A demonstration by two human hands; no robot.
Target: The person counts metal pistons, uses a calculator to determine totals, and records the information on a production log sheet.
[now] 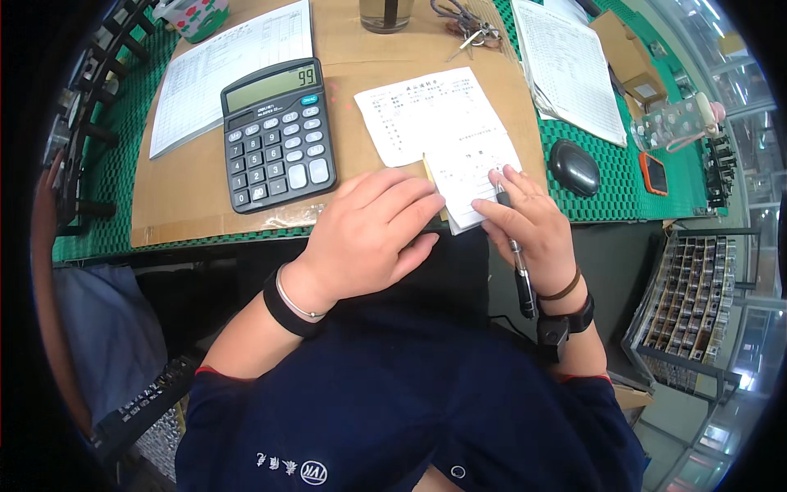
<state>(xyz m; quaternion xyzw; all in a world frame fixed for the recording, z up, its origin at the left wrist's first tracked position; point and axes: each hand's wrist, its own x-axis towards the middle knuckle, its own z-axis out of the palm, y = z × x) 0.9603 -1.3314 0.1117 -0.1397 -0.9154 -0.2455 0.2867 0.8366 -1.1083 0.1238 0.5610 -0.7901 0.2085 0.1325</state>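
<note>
Head view: you sit at the desk (pixel 623 201), which is covered with a green mesh mat and a sheet of brown cardboard (pixel 188 189). Your left hand (pixel 373 234) lies palm down at the near edge of the cardboard, fingers loosely curled and gripping nothing, their tips resting on the left edge of a small notepad (pixel 471 176). Your right hand (pixel 529 221) is closed around a dark pen (pixel 518 266), whose tip touches the notepad's page while its barrel runs back over your wrist. The notepad sits at the near edge of the cardboard, between your two hands, and partly overlaps a white printed slip (pixel 426 111) lying just beyond it.

To the left of the slip stands a black desk calculator (pixel 279 135) with its display lit, and behind that lies a printed form (pixel 229 66). A bunch of keys (pixel 467 25) rests at the far edge, beside a clear glass (pixel 385 12). A stack of printed sheets (pixel 570 70) lies to the right, and a black computer mouse (pixel 574 166) sits on the green mat just right of the cardboard.
</note>
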